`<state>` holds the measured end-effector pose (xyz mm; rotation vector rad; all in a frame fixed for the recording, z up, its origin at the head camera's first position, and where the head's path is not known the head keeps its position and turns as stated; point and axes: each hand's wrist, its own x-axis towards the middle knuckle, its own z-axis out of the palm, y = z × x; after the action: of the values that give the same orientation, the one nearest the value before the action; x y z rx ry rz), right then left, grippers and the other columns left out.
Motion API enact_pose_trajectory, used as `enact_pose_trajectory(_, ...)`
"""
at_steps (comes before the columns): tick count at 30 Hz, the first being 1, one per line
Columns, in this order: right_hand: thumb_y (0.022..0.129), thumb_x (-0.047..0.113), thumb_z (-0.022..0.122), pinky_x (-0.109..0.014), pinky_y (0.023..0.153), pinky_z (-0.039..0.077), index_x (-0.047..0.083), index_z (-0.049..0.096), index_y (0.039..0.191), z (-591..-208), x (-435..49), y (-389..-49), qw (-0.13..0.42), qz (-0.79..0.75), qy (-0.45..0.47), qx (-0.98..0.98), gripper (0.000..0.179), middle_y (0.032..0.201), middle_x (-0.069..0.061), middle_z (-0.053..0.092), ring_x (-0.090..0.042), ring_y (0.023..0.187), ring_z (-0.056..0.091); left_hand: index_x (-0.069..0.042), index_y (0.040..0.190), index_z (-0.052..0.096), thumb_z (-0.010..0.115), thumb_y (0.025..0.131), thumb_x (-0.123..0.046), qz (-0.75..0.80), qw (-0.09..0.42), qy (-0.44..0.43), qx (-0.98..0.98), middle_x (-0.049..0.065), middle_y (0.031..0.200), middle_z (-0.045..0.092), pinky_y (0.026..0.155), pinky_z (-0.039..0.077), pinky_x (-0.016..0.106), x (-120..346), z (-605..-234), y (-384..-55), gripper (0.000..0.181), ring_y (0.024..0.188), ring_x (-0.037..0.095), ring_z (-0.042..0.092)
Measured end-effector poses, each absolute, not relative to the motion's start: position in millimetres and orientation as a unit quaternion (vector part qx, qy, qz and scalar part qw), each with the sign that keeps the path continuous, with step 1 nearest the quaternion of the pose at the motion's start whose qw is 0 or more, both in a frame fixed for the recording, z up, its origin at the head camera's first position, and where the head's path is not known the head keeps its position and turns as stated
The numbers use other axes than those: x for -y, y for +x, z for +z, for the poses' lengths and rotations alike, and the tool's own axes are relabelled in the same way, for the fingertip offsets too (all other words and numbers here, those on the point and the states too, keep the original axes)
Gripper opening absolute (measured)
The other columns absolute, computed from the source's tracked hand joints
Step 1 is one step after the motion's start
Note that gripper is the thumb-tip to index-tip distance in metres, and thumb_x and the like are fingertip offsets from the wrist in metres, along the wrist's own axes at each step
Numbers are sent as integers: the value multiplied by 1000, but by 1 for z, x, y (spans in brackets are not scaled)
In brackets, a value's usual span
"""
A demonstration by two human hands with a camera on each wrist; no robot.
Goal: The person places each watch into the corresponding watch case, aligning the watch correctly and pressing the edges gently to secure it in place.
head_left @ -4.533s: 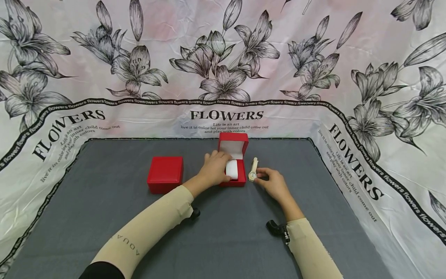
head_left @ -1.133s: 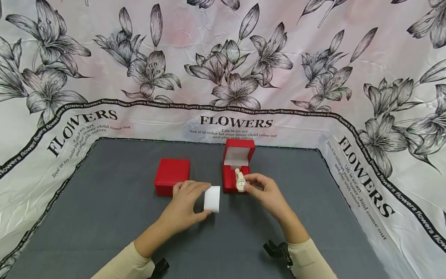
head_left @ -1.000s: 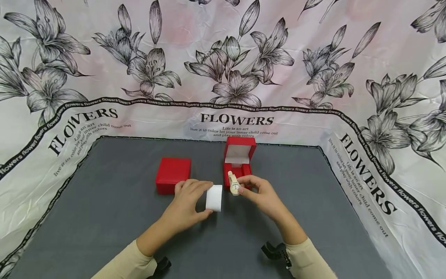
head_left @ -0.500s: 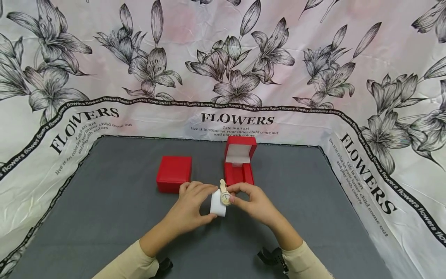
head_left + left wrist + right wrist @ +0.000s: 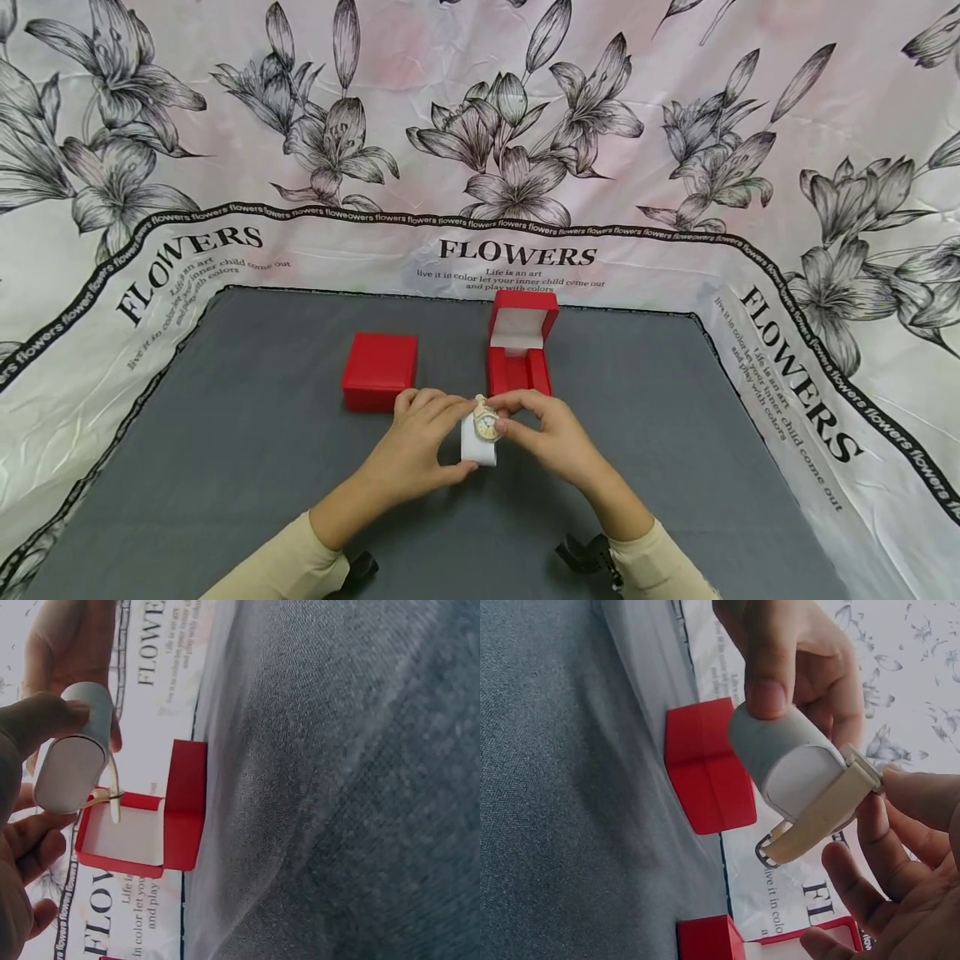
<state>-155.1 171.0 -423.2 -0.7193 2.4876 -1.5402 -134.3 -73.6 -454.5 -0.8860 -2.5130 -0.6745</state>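
My left hand [image 5: 416, 446] pinches a white watch cushion [image 5: 477, 448] between thumb and fingers, one end of it facing my right hand. A cream-strapped wristwatch [image 5: 486, 423] with a round pale dial is pinched at its case by my right hand [image 5: 551, 437]. In the right wrist view the watch strap [image 5: 825, 814] lies across the cushion's flat end, its buckle [image 5: 765, 851] hanging at the lower tip. Just beyond the hands stands an open red watch box [image 5: 538, 371], its lid raised and its inner slot without a cushion.
Left of the open box sits a closed red box [image 5: 381, 367], close behind my left fingers. A grey cloth [image 5: 247, 467] covers the table, and a flower-printed sheet [image 5: 517, 187] rises at the back. Black wrist mounts [image 5: 585, 554] hang under both sleeves.
My left hand has lifted the cushion out of the open box and brought it nearer. My right hand has picked up the watch and carried it left to the cushion's end.
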Motion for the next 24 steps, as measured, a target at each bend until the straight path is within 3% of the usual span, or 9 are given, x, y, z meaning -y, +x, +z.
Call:
enact_pose_trajectory(3,95,22,75,-33,91,54,19,72,122,-423,-171,-157,50,-511,-239,-824,28,110,2,69,-18,106,62,-15,137,62,92,72,-41,-244,206,-314,894,-1,128,64,101,33,50,74,-455,-137,76,117,17,52)
enact_pose_trajectory(8,93,22,77,-39,99,52,23,71,121,-422,-167,-160,20,-501,-266,-823,29,122,6,66,-14,114,60,-14,135,62,92,71,-39,-247,233,-302,891,0,128,63,101,33,51,80,-449,-141,76,118,19,52)
enact_pose_trajectory(18,79,16,89,-44,101,53,18,68,129,-423,-164,-160,-49,-396,-330,-855,55,135,4,61,-15,125,54,-11,137,61,91,72,-37,-284,254,-285,879,4,129,64,103,32,52,88,-439,-142,76,118,21,54)
enact_pose_trajectory(24,76,16,91,-54,107,41,12,70,124,-425,-161,-157,-105,-362,-354,-856,53,131,-3,64,-21,125,56,-13,137,61,90,73,-36,-304,258,-279,873,4,130,65,103,31,53,89,-437,-140,74,117,22,54)
